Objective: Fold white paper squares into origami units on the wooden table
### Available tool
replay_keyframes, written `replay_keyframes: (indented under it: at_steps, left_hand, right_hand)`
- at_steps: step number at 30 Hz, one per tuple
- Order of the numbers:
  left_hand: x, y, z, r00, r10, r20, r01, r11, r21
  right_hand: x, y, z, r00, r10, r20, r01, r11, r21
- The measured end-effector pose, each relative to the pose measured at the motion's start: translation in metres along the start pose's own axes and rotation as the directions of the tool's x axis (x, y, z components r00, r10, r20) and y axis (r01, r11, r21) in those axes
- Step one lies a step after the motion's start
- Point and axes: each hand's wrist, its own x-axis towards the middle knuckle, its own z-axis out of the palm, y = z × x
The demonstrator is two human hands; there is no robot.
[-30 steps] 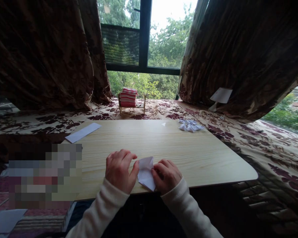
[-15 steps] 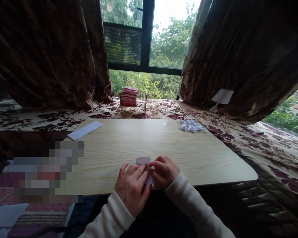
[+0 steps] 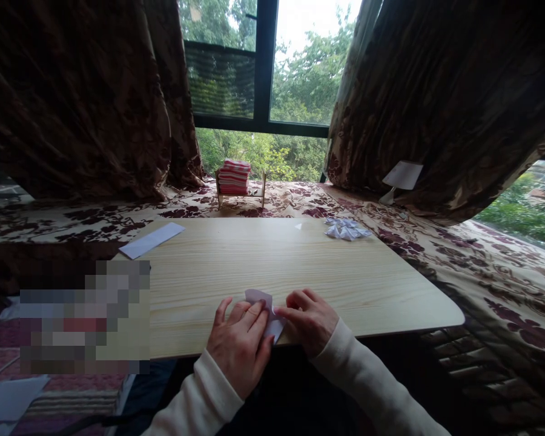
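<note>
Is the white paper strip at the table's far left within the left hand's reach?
Probably yes: only bare tabletop lies between the left hand and the paper strip, though that hand is pressing the folded paper.

We count two hands, left hand (image 3: 240, 339) and right hand (image 3: 309, 318); one folded paper (image 3: 260, 298) at lower centre; one white strip (image 3: 152, 240) at centre left; one heap of folded pieces (image 3: 345, 229) right of centre; one surface (image 3: 381, 284).

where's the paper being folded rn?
Head view, bottom centre: the small white paper lies on the wooden table near its front edge, partly under the left hand, with the right hand touching its right side.
</note>
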Motion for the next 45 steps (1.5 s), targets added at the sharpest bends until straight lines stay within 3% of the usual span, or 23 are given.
replay_keyframes:
  at_steps: [10, 17, 25, 35, 45]
  left_hand:
    - [0.001, 0.001, 0.001, 1.000, 0.004, 0.023, -0.005, 1.000, 0.019]
    - [0.000, 0.000, -0.001, 0.999, -0.006, 0.043, 0.006, 1.000, 0.013]
    - [0.000, 0.000, 0.000, 0.999, -0.006, 0.033, 0.006, 1.000, 0.007]
    - [0.000, -0.001, 0.005, 1.000, 0.001, 0.009, -0.001, 1.000, 0.029]
    - [0.002, 0.003, 0.006, 0.999, -0.022, 0.027, 0.019, 0.997, 0.078]
  right_hand:
    - [0.011, -0.003, 0.008, 0.997, 0.046, 0.056, -0.037, 0.989, -0.145]
    - [0.004, -0.002, 0.001, 0.998, -0.021, 0.060, 0.032, 0.983, -0.182]
    - [-0.009, 0.003, -0.014, 0.995, -0.073, 0.069, 0.084, 0.980, -0.179]
    - [0.007, 0.015, 0.007, 0.995, -0.096, -0.010, 0.094, 0.984, -0.149]
    - [0.005, 0.019, 0.005, 0.986, -0.165, -0.014, 0.163, 0.980, -0.116]
